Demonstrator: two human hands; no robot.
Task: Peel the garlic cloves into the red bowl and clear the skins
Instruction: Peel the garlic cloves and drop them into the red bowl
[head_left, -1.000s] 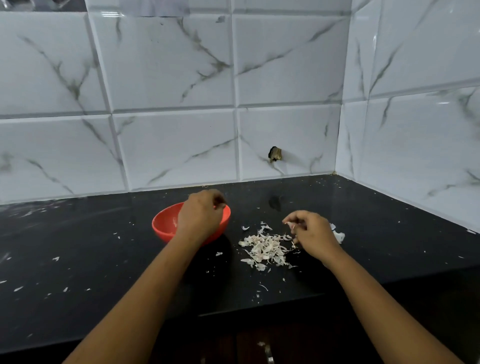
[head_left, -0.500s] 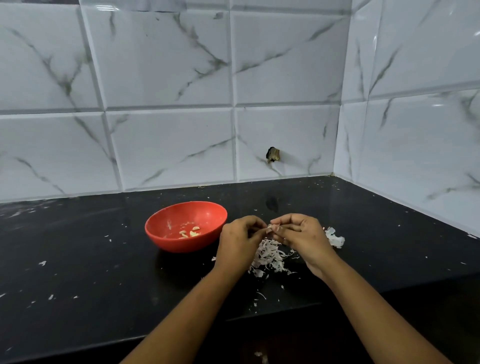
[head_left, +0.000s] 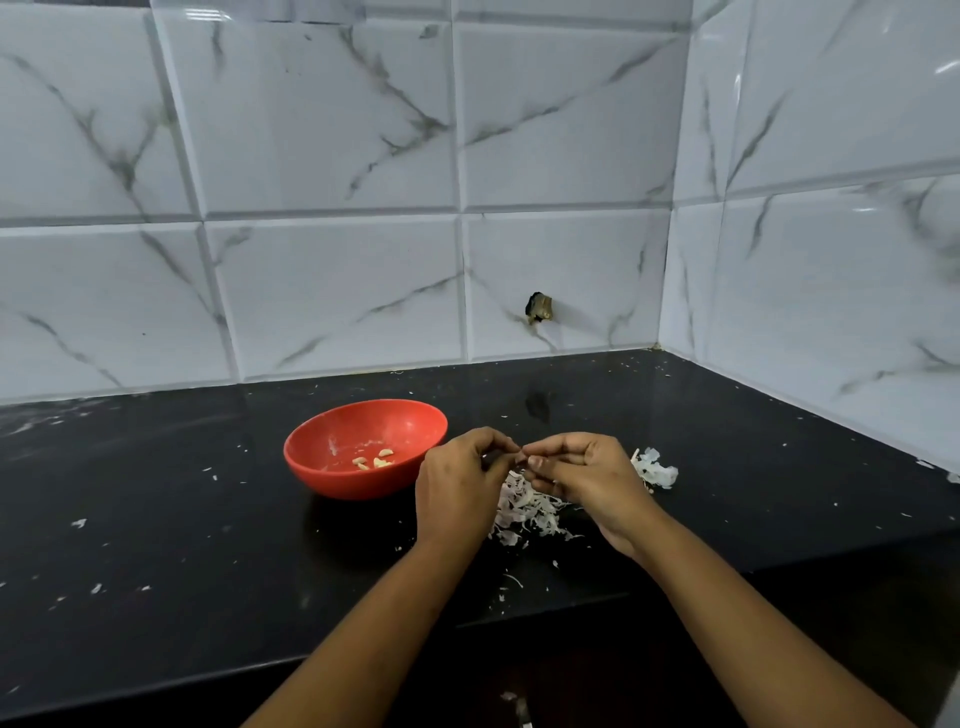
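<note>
**Sam:** What are the hands doing?

**Mia:** The left hand (head_left: 457, 483) and the right hand (head_left: 587, 478) are close together, with their fingertips meeting. Both have their fingers curled in, and they pinch one tiny thing between them. It is too small to see well. I think it is a garlic clove (head_left: 521, 458) being peeled.

**Sam:** What is under them?

**Mia:** A pile of skins (head_left: 524, 512) lies on the bench (head_left: 156, 545), right below the hands. A white lump of skin (head_left: 657, 467) sits just behind the right hand.

**Sam:** And the red bowl?

**Mia:** The red bowl (head_left: 332, 478) stands just left of the left hand. A few peeled cloves (head_left: 374, 460) lie at the bottom.

**Sam:** So is the job nearly done?

**Mia:** Some of it is, because there are cloves in the bowl. This clove needs finishing and dropping in. I can't see any more cloves waiting, but the hands may hide some. The skins are not cleared yet, and little bits are scattered over the bench. All of that is left to do.
</note>
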